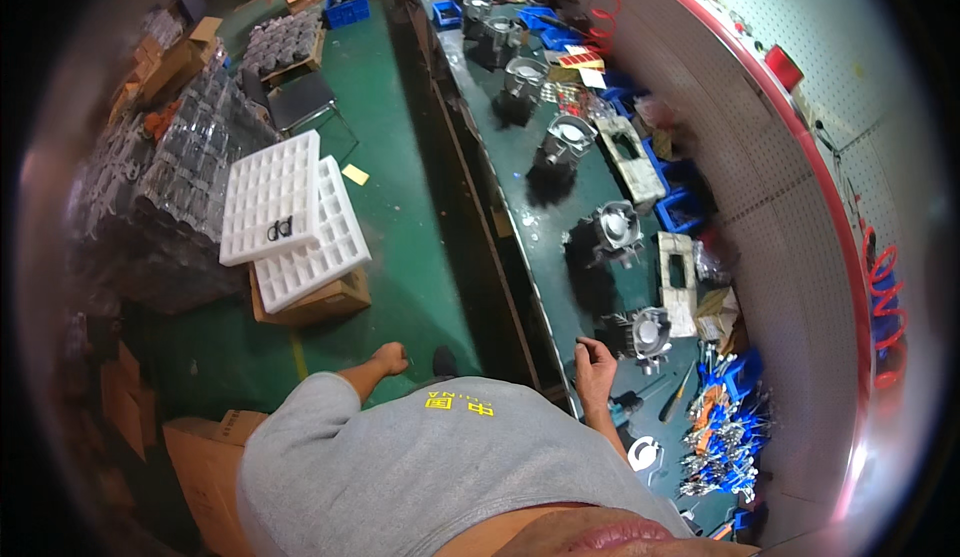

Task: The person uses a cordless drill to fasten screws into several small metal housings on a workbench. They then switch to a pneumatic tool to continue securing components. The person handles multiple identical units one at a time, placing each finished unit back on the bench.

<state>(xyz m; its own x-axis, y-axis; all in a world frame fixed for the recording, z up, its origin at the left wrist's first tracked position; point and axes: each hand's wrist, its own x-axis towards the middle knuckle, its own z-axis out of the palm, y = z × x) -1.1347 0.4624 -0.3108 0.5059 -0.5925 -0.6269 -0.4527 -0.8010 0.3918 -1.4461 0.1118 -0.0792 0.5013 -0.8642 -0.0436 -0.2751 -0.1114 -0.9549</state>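
So, the bit that matters is the gap between the right hand (597, 365) and the closest grey metal housing (645, 329) on the dark bench (547, 275). That housing sits near the person's end of the row, just to the right of those fingers and slightly farther out, with its round pale face turned mostly upward. Can't honestly pin down a long axis from this angle, too much of the body is foreshortened. The right hand is clearly the nearer one: it's at the bench's near edge, fingers bent and pointing away from the person. Looks like it's beside the housing rather than on it, but I can't make out actual contact, or whether something small is pinched in there. The left hand (390, 358) is well apart, out over the green floor (385, 172), loosely curled, and its palm is hidden so who knows if it's gripping anything. Past the housing there's a pale block with a cutout (677, 287), and closer to the person lie a screwdriver (678, 393) and a messy pile of blue-tipped parts (722, 447).
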